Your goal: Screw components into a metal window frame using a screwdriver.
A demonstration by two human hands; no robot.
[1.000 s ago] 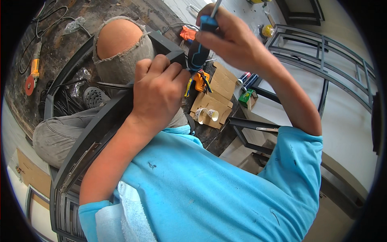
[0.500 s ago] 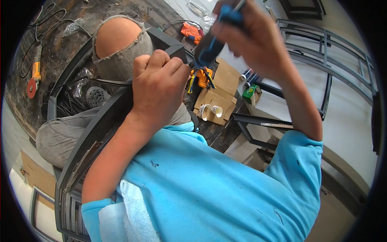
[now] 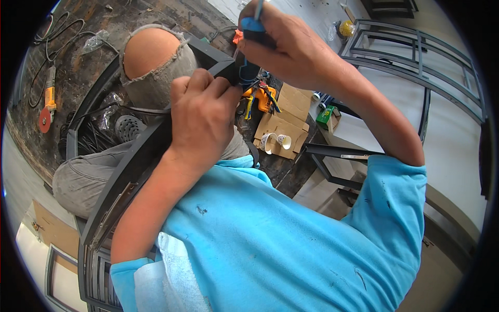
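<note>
My right hand (image 3: 283,49) is closed round a screwdriver (image 3: 253,27) with a black-and-blue handle. Its thin shaft points up past my fingers, while the handle's end is down at the corner of a dark grey metal frame (image 3: 221,66). Just left of it, my left hand (image 3: 201,122) is curled on the frame near this mitred corner. Its fingertips are hidden beneath the knuckles, so anything pinched there cannot be made out. The frame lies across my lap, its long bar running under my left forearm, beside a knee (image 3: 150,52) in torn grey trousers.
An angle grinder (image 3: 48,101) with a red disc lies on the dark floor at left, its cable looping behind. An orange-yellow tool (image 3: 266,99), flattened cardboard (image 3: 292,109), paper cups (image 3: 284,141) and a green box (image 3: 326,117) sit beyond my hands. Metal frames (image 3: 416,62) stand at right.
My right hand has swung down and left with the screwdriver, bringing its handle end to the frame's corner. The left hand stays at the corner. The view has shifted slightly.
</note>
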